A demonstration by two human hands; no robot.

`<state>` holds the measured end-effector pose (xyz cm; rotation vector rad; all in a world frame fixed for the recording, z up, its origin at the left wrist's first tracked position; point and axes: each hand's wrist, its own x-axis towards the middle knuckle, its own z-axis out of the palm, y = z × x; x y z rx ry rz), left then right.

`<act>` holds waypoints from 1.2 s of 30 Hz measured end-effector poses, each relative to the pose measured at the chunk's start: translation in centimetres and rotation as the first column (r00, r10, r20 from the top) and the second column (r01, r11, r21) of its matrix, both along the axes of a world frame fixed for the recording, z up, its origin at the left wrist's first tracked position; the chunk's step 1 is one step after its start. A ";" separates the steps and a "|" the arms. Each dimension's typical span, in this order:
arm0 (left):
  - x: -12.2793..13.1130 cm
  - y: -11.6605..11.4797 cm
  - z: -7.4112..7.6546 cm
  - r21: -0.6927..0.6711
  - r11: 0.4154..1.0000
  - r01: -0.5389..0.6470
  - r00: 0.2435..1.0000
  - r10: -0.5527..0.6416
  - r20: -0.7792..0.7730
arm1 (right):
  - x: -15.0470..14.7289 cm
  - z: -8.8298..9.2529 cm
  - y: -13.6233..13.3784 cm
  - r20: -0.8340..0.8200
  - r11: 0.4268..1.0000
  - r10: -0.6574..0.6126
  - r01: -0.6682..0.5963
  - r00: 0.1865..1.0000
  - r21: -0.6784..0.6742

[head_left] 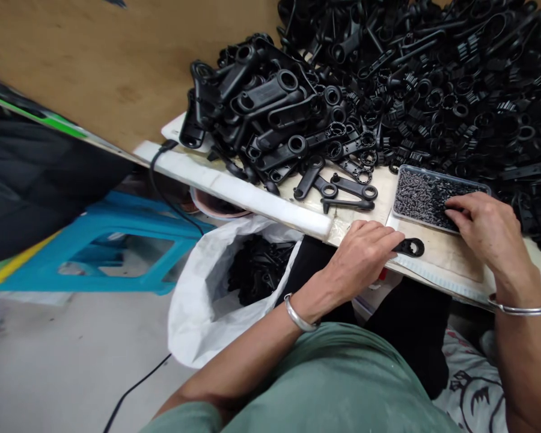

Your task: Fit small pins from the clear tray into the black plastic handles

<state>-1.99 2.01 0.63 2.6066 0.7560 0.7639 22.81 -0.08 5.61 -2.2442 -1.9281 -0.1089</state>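
A blue plastic stool [99, 225] stands on the grey floor [99, 343]. A big dark cloth [40, 174] is just beside it, with a yellow strip [27, 258] near. A long white strip [234, 189] runs along the table's edge. One black cord [152, 180] hangs over it, and part of a pink tub [210, 211] peeks out below. White cloth [473, 385] with dark line drawings shows at the bottom right.

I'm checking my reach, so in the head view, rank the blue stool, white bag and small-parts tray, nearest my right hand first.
1. Small-parts tray: under the right hand, which covers its right side.
2. White bag: lower, to the left.
3. Blue stool: farther left.
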 end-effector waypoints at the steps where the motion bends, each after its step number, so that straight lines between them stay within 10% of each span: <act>1: 0.0 0.0 -0.1 0.000 1.000 -0.002 1.000 0.002 0.000 | -0.2 0.3 -0.4 -0.013 1.000 0.012 -0.011 1.000 0.028; 10: 0.5 -1.2 -0.8 0.013 0.999 -0.038 0.978 0.035 0.207 | -5.4 -1.1 -6.6 -0.531 0.997 0.061 -0.075 0.845 -0.004; 16: 0.9 -1.9 -1.0 0.032 0.999 -0.008 0.972 0.000 0.236 | -7.3 -2.9 -6.6 -0.545 0.997 -0.007 0.051 0.838 0.066; 28: 0.4 -1.1 -1.3 0.014 0.999 -0.037 0.950 0.031 0.311 | -5.9 -2.2 -6.0 -0.502 0.992 0.105 -0.127 0.859 -0.010; 36: 0.3 -1.4 -1.4 -0.006 0.997 -0.078 0.952 0.076 0.297 | -5.5 -2.2 -7.3 -0.648 0.999 -0.034 0.046 0.761 0.001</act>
